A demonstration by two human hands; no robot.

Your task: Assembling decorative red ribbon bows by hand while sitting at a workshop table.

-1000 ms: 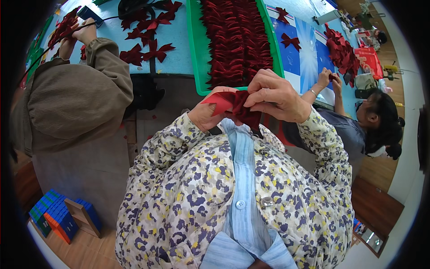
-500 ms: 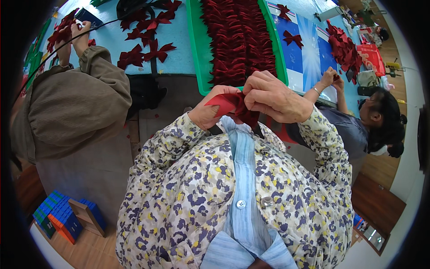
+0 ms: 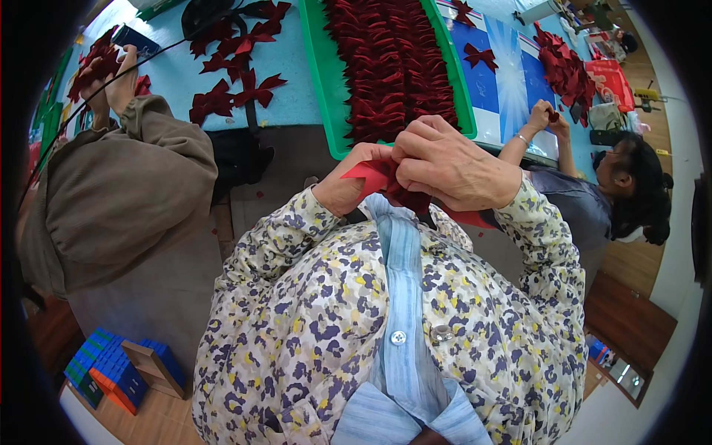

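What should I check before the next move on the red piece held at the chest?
1. Both hands on the folded red fabric piece: left hand and right hand both touch it: ok.
2. Fold fully pinched: hidden under the right hand's fingers: cannot tell.
3. Green plastic tray of dark red bows just ahead of the hands: ok.
4. Free room in that tray: packed with bows: not ok.
5. Co-workers' hands apart from yours: ok.

Craft workshop, small assembly line. Long blue table (image 3: 297, 89) w/ green tray (image 3: 326, 111) full of dark red bows (image 3: 393, 67). Co-workers (image 3: 119, 193) either side making same bows by hand.
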